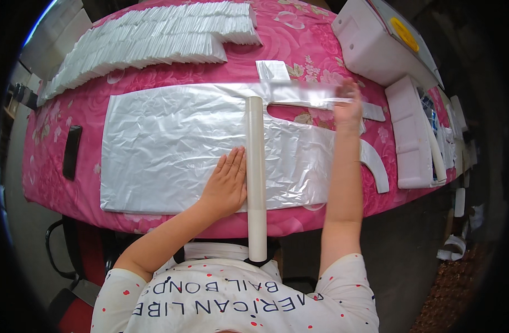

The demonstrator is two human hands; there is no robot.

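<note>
White plastic carrier bags [171, 150] with cut-out handles lie flat in front of me, their handle end to the right. A long pale tube [256, 177] rests across them, its near end reaching past the table edge toward my body. Palm down on the plastic, my left hand [228, 180] is open with its fingers stretched out, right beside the tube. At the far handle strip of the bags is my right hand [348, 105]. Motion smears its fingers, so whether they grip the plastic cannot be made out.
Rows of folded white bags [149, 36] fill the far left of the pink flowered cloth [287, 41]. A dark phone-like object [72, 152] lies at left. White foam boxes [412, 133] stand at right. A small folded white piece [272, 70] sits beyond the bags.
</note>
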